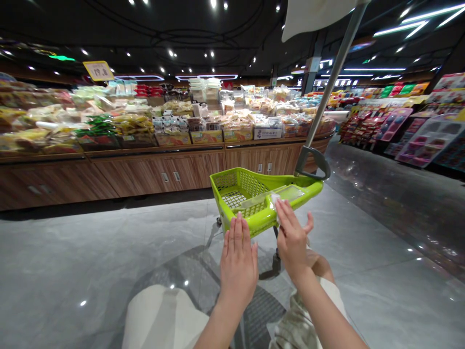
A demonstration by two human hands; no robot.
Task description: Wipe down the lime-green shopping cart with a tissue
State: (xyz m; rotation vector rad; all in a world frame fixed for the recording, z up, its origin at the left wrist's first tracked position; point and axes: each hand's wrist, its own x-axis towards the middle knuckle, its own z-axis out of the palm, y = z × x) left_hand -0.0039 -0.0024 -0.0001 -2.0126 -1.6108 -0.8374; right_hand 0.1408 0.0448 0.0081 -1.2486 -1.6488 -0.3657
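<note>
A lime-green child-size shopping cart [258, 222] with a lattice basket stands before me, and nothing shows in the part of its basket I can see. My left hand [238, 259] lies palm down with fingers stretched, its fingertips at the cart's near rim. With its fingers, my right hand [291, 240] presses a crumpled white tissue [275, 198] against the green handle bar, beside a clear panel [292, 192]. Most of the tissue is hidden under those fingers. A grey bracket [312, 164] on the cart's right end carries a slanting metal pole [334, 77].
Behind the cart runs a wood-fronted display counter [192, 167] piled with packaged food. Further shelves [421, 131] of goods stand at the right. Grey glossy floor tiles [90, 261] surround the cart. A white flag [312, 17] hangs from the pole overhead. My knees are below.
</note>
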